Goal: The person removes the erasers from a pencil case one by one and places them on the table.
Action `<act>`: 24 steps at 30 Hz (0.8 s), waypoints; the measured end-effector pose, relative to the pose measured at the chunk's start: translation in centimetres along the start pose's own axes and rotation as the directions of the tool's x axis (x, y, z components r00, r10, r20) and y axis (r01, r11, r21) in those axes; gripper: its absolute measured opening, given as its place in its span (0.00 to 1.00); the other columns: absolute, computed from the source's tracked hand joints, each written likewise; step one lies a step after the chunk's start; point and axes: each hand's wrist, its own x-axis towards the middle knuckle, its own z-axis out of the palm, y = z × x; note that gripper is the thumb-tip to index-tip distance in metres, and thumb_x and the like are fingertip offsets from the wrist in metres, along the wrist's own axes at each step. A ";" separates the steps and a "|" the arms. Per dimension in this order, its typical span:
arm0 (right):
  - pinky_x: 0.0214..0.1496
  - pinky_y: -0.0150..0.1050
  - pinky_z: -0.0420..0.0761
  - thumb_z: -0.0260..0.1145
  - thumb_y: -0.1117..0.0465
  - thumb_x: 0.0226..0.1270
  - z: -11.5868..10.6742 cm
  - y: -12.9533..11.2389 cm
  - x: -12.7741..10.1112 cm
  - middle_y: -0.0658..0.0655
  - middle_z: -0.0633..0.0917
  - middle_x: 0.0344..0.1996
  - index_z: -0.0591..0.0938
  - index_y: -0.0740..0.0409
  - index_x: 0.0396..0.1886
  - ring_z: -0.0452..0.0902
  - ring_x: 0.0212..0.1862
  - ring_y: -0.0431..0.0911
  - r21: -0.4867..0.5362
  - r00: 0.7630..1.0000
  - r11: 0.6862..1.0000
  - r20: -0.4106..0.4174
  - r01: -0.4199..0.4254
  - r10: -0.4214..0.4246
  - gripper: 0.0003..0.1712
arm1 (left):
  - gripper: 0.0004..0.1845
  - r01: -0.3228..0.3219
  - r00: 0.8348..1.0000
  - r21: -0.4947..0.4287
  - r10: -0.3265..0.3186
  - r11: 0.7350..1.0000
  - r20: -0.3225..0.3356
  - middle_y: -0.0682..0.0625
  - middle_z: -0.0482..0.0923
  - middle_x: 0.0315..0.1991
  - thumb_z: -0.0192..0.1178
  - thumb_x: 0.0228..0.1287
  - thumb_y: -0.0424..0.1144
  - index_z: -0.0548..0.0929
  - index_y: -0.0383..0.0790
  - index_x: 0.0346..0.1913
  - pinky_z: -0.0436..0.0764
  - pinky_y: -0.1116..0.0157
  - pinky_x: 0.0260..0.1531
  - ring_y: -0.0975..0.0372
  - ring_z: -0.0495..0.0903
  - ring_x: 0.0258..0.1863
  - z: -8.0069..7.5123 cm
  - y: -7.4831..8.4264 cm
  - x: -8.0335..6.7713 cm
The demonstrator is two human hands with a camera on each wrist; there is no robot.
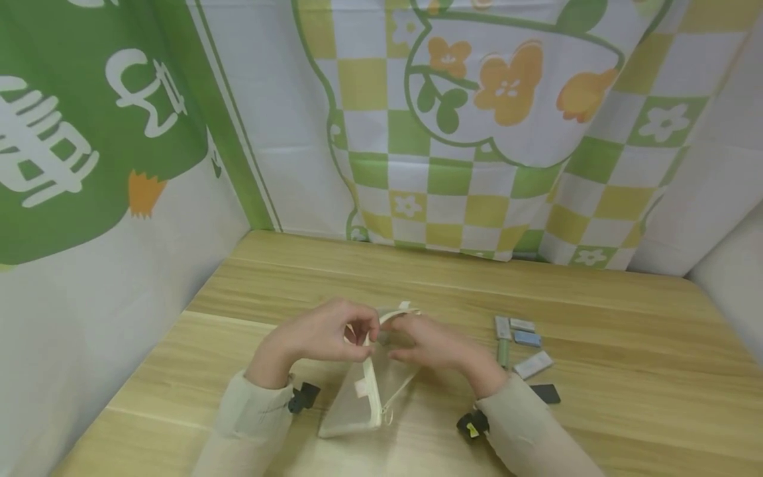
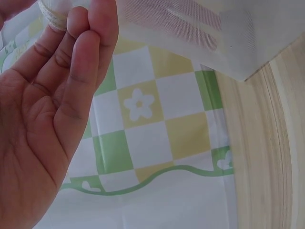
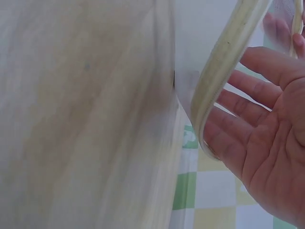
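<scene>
A translucent mesh zip pouch (image 1: 352, 414) stands tilted on the table between both hands, its cream zipper edge (image 3: 228, 52) gaping. My left hand (image 1: 328, 331) pinches one side of that edge between thumb and fingertips; in the left wrist view its fingers (image 2: 86, 62) curl at the cream trim. The right hand (image 1: 426, 341) reaches into the mouth of the pouch with fingers spread and loosely bent. In the right wrist view its fingers (image 3: 252, 86) pass behind the zipper band. A ring-shaped zipper pull (image 1: 389, 417) hangs at the near end.
Right of the right hand lie several small blocks: a blue one (image 1: 527, 338), a white one (image 1: 533, 364), a green one (image 1: 503, 353) and a flat black piece (image 1: 545, 393). A checked curtain (image 1: 447, 175) hangs at the back edge of the wooden table (image 1: 626, 331).
</scene>
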 end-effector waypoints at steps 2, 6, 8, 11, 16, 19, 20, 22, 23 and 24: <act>0.65 0.47 0.76 0.66 0.62 0.66 0.2 0.1 0.3 0.61 0.82 0.57 0.77 0.65 0.61 0.78 0.61 0.53 0.000 1.000 1.000 0.004 0.002 -0.002 0.25 | 0.04 0.000 1.000 0.001 0.000 1.000 0.000 0.57 0.79 0.30 0.64 0.56 0.35 0.79 0.46 0.34 0.81 0.69 0.34 0.68 0.77 0.30 0.0 0.0 0.0; 0.63 0.47 0.77 0.66 0.63 0.65 0.5 0.3 0.6 0.61 0.84 0.54 0.78 0.65 0.59 0.80 0.58 0.53 0.005 1.000 1.000 0.008 -0.005 0.005 0.23 | 0.04 0.009 1.000 0.001 -0.009 1.000 0.003 0.57 0.80 0.30 0.63 0.56 0.36 0.79 0.47 0.34 0.81 0.68 0.34 0.68 0.77 0.30 0.0 0.0 0.0; 0.63 0.47 0.78 0.67 0.64 0.65 0.5 0.3 0.7 0.61 0.84 0.53 0.78 0.66 0.58 0.80 0.57 0.53 0.011 1.000 1.000 0.006 -0.010 0.010 0.22 | 0.04 0.013 1.000 0.002 -0.013 1.000 0.004 0.57 0.80 0.30 0.63 0.56 0.36 0.79 0.47 0.34 0.81 0.68 0.34 0.68 0.77 0.30 0.0 0.0 0.0; 0.61 0.45 0.79 0.66 0.65 0.64 0.6 0.2 0.9 0.61 0.85 0.51 0.80 0.66 0.56 0.81 0.54 0.51 0.032 1.000 0.999 0.005 -0.019 0.019 0.20 | 0.04 0.012 1.000 0.001 -0.012 1.000 0.006 0.58 0.80 0.30 0.63 0.55 0.35 0.80 0.47 0.34 0.81 0.68 0.33 0.68 0.78 0.30 0.0 0.0 0.1; 0.51 0.36 0.80 0.66 0.66 0.64 0.8 0.3 1.4 0.55 0.86 0.40 0.82 0.64 0.49 0.77 0.40 0.41 0.038 1.000 0.999 0.020 -0.012 0.011 0.14 | 0.04 0.004 1.000 -0.001 -0.004 1.000 0.002 0.57 0.79 0.30 0.63 0.55 0.35 0.80 0.47 0.34 0.81 0.67 0.33 0.68 0.77 0.29 0.0 -0.1 0.0; 0.48 0.34 0.79 0.66 0.66 0.64 0.9 0.4 1.7 0.53 0.85 0.37 0.82 0.63 0.47 0.74 0.37 0.39 0.023 0.999 1.000 0.031 -0.005 0.004 0.12 | 0.04 0.000 1.000 -0.003 0.000 1.000 0.000 0.57 0.79 0.29 0.63 0.55 0.34 0.79 0.46 0.33 0.81 0.68 0.33 0.68 0.77 0.29 0.1 -0.2 0.0; 0.48 0.34 0.79 0.66 0.66 0.64 0.9 0.4 1.8 0.53 0.84 0.36 0.82 0.64 0.47 0.74 0.36 0.39 0.019 0.999 1.000 0.033 -0.002 0.001 0.12 | 0.04 0.000 1.000 -0.005 0.000 1.000 0.000 0.57 0.79 0.29 0.62 0.55 0.34 0.79 0.46 0.33 0.81 0.67 0.32 0.68 0.77 0.29 0.0 -0.2 0.0; 0.50 0.35 0.79 0.66 0.66 0.64 0.9 0.5 1.8 0.53 0.84 0.37 0.82 0.64 0.46 0.75 0.38 0.40 0.007 0.999 1.000 0.033 0.002 -0.003 0.12 | 0.04 0.000 1.000 -0.004 0.000 1.000 0.000 0.57 0.79 0.29 0.62 0.55 0.34 0.79 0.46 0.33 0.81 0.68 0.32 0.68 0.77 0.29 0.0 -0.2 -0.1; 0.50 0.35 0.79 0.66 0.66 0.63 0.9 0.6 1.9 0.53 0.84 0.37 0.82 0.64 0.45 0.75 0.39 0.41 0.003 0.999 1.000 0.034 0.007 -0.007 0.11 | 0.04 0.001 1.000 -0.003 -0.001 1.000 -0.003 0.57 0.78 0.29 0.62 0.55 0.34 0.79 0.46 0.33 0.81 0.68 0.32 0.68 0.77 0.29 0.0 -0.2 -0.1; 0.50 0.36 0.79 0.66 0.66 0.63 0.9 0.6 1.9 0.54 0.84 0.37 0.81 0.64 0.45 0.75 0.39 0.42 -0.001 0.999 1.000 0.033 0.010 -0.010 0.11 | 0.04 0.004 1.000 -0.001 -0.004 1.000 -0.007 0.57 0.78 0.29 0.62 0.55 0.34 0.79 0.46 0.33 0.81 0.68 0.33 0.68 0.77 0.29 -0.1 -0.2 -0.1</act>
